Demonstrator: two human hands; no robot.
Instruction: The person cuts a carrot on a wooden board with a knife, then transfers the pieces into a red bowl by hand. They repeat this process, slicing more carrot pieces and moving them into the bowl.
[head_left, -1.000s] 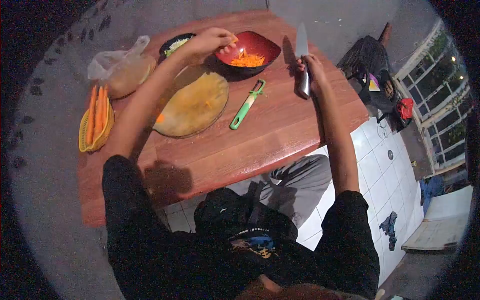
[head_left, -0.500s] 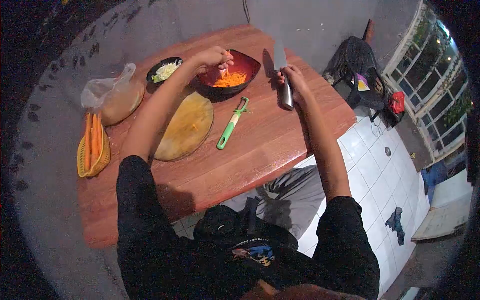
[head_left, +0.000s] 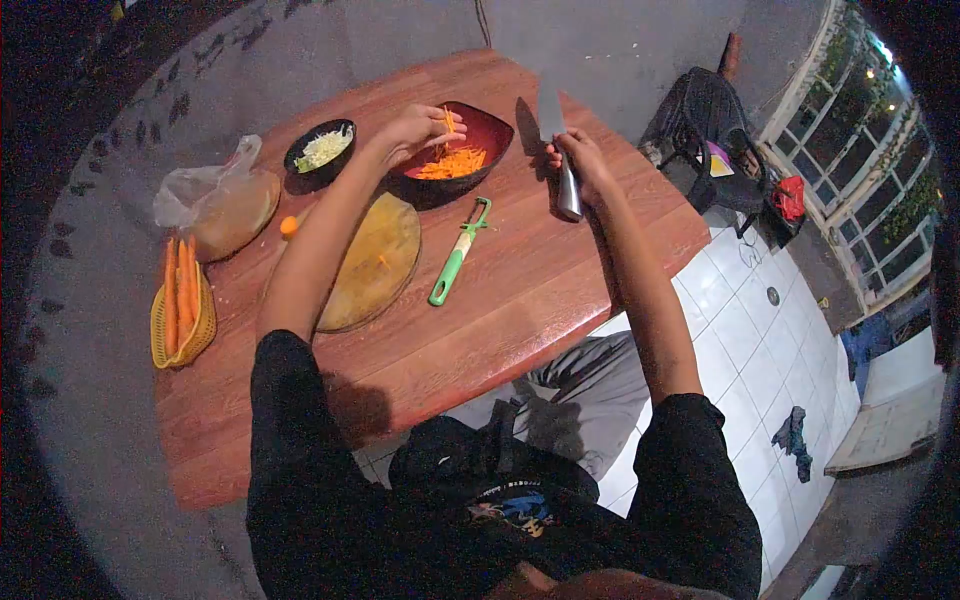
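Over the black and red bowl, my left hand has orange shreds at its fingertips. More shredded carrot lies in the bowl. My right hand is wrapped round the handle of a large knife, its blade pointing away from me. A round wooden board rests partly under my left forearm. Right of the board is a green peeler. A small dark bowl holds pale shreds. An orange carrot piece shows beside my left forearm.
Whole carrots stand in a yellow basket at the table's left edge, near a plastic bag over a round brownish thing. A black chair with items on it stands beyond the table's right side, by a window.
My left hand has opened its fingers somewhat and shifted left, with orange shreds now visible at them. The carrot piece beside my forearm has come into view. My right hand still holds the knife.
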